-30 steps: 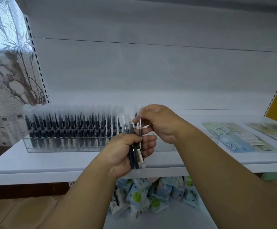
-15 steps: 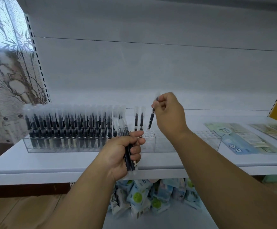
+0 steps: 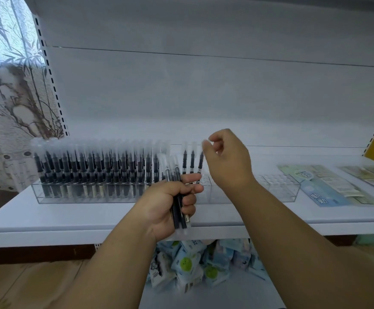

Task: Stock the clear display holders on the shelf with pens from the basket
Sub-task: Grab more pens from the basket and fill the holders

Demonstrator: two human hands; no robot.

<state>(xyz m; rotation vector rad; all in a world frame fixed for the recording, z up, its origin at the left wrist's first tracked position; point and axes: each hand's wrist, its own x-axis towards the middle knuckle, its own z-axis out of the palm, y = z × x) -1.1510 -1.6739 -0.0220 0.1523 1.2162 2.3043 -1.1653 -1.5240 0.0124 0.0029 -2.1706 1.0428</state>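
The left hand (image 3: 170, 206) is curled tight round a small bundle of pens (image 3: 177, 197), their clear caps fanning up toward 12 o'clock and their dark barrels poking out below the palm. At about 2 o'clock from it the right hand (image 3: 228, 159) hangs above the shelf with fingers loosely bent and nothing between them; it sits just beside the cap of the last of three standing pens (image 3: 192, 159), though whether a fingertip touches that cap cannot be told. Those three stand upright in the second clear holder (image 3: 277, 190), whose remaining holes toward 3 o'clock show bare. At 9 o'clock from the hands, the first clear holder (image 3: 48, 197) is packed with rows of upright capped pens. Both holders rest on the white shelf (image 3: 70, 221). Flat printed packets (image 3: 324, 188) lie at 3 o'clock, and a heap of small packages (image 3: 190, 266) sits at 6 o'clock below the shelf.
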